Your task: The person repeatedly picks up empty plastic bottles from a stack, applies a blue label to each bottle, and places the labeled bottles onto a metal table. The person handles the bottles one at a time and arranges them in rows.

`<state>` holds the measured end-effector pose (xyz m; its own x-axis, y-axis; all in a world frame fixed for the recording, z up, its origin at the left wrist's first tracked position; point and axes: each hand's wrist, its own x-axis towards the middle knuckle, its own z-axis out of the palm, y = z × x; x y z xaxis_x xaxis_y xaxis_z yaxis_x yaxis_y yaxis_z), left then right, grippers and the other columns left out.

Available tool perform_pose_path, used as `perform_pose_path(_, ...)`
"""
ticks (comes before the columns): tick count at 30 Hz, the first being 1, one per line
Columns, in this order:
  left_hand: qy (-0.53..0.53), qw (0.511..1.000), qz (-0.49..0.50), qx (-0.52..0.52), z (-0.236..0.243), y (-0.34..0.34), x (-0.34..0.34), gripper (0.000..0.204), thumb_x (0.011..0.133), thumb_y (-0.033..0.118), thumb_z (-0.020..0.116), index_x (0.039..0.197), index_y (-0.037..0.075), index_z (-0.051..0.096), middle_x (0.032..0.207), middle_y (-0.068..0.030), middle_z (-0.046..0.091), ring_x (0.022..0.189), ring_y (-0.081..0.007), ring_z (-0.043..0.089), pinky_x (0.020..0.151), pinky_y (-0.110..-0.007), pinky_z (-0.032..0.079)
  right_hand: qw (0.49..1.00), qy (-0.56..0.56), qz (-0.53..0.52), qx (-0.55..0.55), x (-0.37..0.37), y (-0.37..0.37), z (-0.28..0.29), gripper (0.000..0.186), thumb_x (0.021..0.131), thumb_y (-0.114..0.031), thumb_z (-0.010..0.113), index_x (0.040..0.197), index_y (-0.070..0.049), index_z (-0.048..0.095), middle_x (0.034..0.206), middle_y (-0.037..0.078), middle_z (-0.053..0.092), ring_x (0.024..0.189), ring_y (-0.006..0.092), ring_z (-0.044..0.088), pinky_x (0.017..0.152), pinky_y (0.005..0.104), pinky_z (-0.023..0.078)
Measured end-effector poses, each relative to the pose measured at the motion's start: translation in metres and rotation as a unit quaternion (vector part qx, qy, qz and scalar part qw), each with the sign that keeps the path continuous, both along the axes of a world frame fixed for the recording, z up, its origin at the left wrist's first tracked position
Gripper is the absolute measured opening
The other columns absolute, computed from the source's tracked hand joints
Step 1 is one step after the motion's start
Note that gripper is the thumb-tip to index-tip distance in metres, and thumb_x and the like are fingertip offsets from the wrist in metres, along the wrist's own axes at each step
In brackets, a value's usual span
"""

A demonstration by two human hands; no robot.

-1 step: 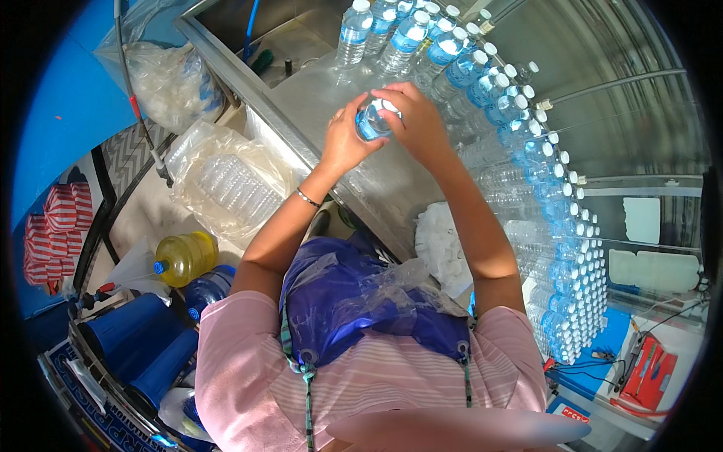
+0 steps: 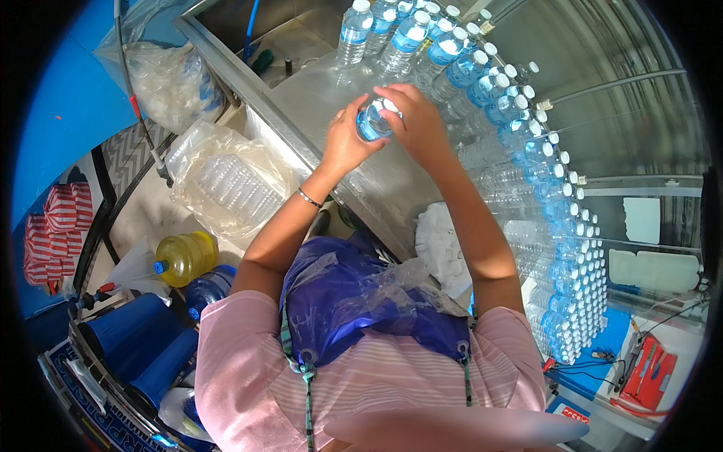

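Over the steel counter (image 2: 301,94) I hold a clear plastic water bottle (image 2: 369,126) with a blue label and white cap. My left hand (image 2: 349,139) wraps round the bottle's side. Fingers of my right hand (image 2: 410,113) curl about its white cap and neck, and partly hide them. Just beyond my hands, rows of capped bottles (image 2: 407,41) with the same blue labels stand upright on the counter. They curve down along the right side in several rows.
A steel sink (image 2: 294,30) lies at the far left of the counter. Left of it are a plastic bag of clear empty bottles (image 2: 237,184), a yellow water jug (image 2: 187,258) and a blue jug (image 2: 209,290). A white crumpled bundle (image 2: 440,241) sits near my right forearm. A red tool case (image 2: 648,373) lies lower right.
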<state>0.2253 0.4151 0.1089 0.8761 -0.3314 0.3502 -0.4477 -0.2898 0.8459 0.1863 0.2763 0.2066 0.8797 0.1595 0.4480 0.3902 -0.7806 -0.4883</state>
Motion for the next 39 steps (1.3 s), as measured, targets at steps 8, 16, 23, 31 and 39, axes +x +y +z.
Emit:
perform_pose_path(8,-0.034,0.994,-0.086,-0.062,0.027,0.001,-0.007,0.087,0.058,0.027,0.089,0.13,0.006,0.047,0.109,-0.0157,0.065,0.102,-0.0327,0.063,0.086,-0.041,0.05,0.988,-0.013,-0.092,0.12,-0.013,-0.018,0.026,0.029,0.091,-0.018,0.063,0.119,-0.008,0.062,0.119,0.009,0.063,0.108,0.0234,0.062,0.09,0.0349,0.049)
perform_pose_path(16,0.46,0.743,-0.431,-0.224,0.071,0.003,-0.036,0.068,0.064,0.016,0.082,0.122,-0.003,0.051,0.097,-0.0154,0.067,0.083,-0.0254,0.068,0.075,-0.037,0.055,0.793,0.04,0.11,0.598,-0.027,-0.036,0.029,0.029,0.098,-0.02,0.052,0.12,-0.003,0.062,0.111,0.01,0.068,0.102,0.0209,0.064,0.091,0.0308,0.048)
perform_pose_path(23,0.568,0.592,-0.551,-0.154,0.079,0.016,-0.029,0.079,0.062,0.018,0.084,0.128,-0.005,0.047,0.091,-0.0146,0.066,0.077,-0.0215,0.067,0.068,-0.032,0.055,0.99,-0.077,0.026,0.115,-0.063,-0.071,0.074,0.031,0.097,-0.028,0.051,0.098,-0.001,0.065,0.082,0.01,0.067,0.071,0.0229,0.061,0.065,0.0321,0.048)
perform_pose_path(31,0.136,0.915,-0.344,0.162,0.105,0.005,-0.025,0.065,0.06,0.021,0.08,0.116,-0.001,0.055,0.097,-0.0198,0.068,0.094,-0.0335,0.067,0.081,-0.037,0.052,0.992,0.082,-0.091,0.034,-0.056,-0.091,0.036,0.031,0.097,-0.03,0.047,0.081,-0.003,0.054,0.071,0.018,0.053,0.059,0.0317,0.051,0.056,0.0381,0.04)
perform_pose_path(39,0.184,0.901,-0.369,0.135,0.095,0.007,-0.028,0.065,0.061,0.025,0.08,0.115,0.0,0.056,0.1,-0.0228,0.067,0.097,-0.0356,0.066,0.083,-0.039,0.051,0.946,0.193,-0.128,0.228,-0.073,-0.094,0.022,0.042,0.101,-0.038,0.04,0.088,-0.002,0.056,0.078,0.011,0.058,0.065,0.0228,0.055,0.059,0.0372,0.041)
